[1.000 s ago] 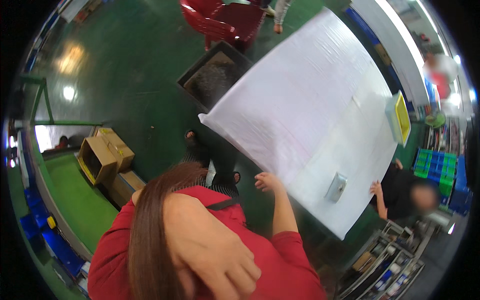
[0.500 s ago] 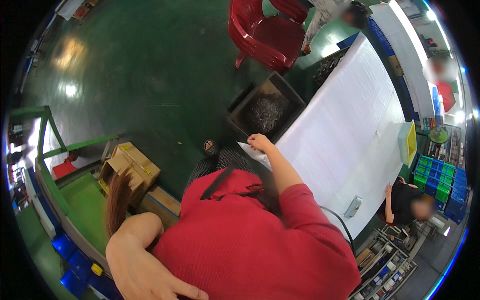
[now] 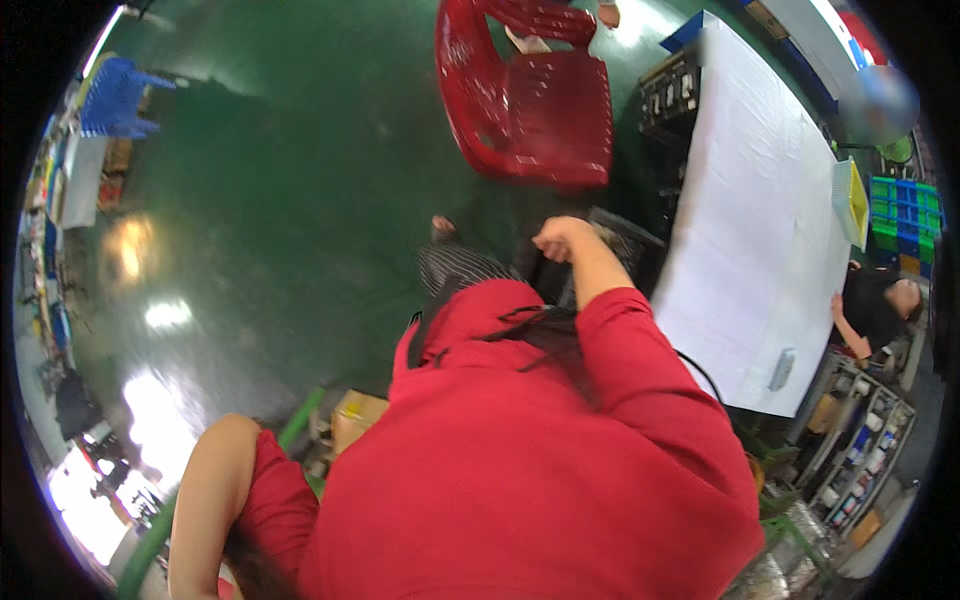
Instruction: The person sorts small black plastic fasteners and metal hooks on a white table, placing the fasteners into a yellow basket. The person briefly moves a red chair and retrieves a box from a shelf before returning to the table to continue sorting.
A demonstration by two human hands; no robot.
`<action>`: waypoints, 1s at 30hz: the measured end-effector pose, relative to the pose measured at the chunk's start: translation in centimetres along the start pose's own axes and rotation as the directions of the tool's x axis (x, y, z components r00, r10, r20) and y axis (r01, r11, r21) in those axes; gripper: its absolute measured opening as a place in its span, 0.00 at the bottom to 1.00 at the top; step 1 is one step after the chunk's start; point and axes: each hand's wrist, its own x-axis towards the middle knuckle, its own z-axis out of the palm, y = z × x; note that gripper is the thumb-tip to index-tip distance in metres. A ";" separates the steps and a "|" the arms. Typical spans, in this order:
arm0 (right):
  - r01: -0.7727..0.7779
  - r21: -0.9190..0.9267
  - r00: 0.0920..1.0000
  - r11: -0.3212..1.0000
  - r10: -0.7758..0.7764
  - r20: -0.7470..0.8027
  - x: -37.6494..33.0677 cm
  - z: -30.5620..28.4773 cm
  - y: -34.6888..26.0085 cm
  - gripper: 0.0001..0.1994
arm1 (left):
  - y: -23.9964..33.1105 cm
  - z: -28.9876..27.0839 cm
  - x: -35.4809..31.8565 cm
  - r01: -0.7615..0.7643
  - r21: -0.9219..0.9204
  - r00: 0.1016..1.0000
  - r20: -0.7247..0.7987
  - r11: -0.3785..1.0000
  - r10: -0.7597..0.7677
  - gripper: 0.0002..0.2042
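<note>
My right hand [image 3: 562, 240] is closed, its fingers curled together in front of me. Whatever it may hold is hidden inside the fist. It hangs left of a long table with a white cover [image 3: 745, 215], apart from the cover. Partly behind my right forearm stands a dark bin [image 3: 640, 240]. My left arm [image 3: 208, 500] is bent at the lower left, and its hand is beyond the lower edge.
A red plastic chair [image 3: 560, 115] stands ahead on the green floor. A yellow-lined tray [image 3: 852, 205] and a small pale case [image 3: 782, 370] are on the table. A co-worker in black [image 3: 880, 305] is at its far side. A cardboard box [image 3: 355, 418] sits at my left.
My right hand has come away from the white sheet's corner at the table. My left hand has left the view. The view has turned, and the chair appears nearer.
</note>
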 end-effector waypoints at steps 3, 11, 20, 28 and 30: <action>-0.070 0.080 0.992 0.994 0.062 0.110 -1.9 -3.9 -1.4 0.16 | -2.7 -8.5 -3.6 -0.028 -0.116 0.999 0.018 0.993 0.030 0.11; -0.057 0.939 0.994 0.340 0.104 0.022 1.4 -3.6 1.9 0.24 | -26.5 -24.9 -21.1 -0.750 -0.549 0.565 -0.822 0.370 -0.075 0.04; 0.482 0.552 0.876 -0.681 0.395 -0.276 5.2 -0.4 -7.9 0.53 | -64.3 -5.6 -22.7 0.490 -0.844 0.003 0.253 -0.219 -0.967 0.30; 0.641 0.558 0.696 -0.528 0.707 -0.130 7.9 -0.9 -13.3 0.25 | -72.6 1.5 -23.4 0.448 -0.876 -0.076 0.164 -0.181 -0.984 0.19; 0.688 0.537 0.633 -0.488 0.766 -0.114 7.8 -1.2 -13.5 0.24 | -72.7 0.9 -23.1 0.423 -0.885 -0.074 0.179 -0.194 -0.981 0.20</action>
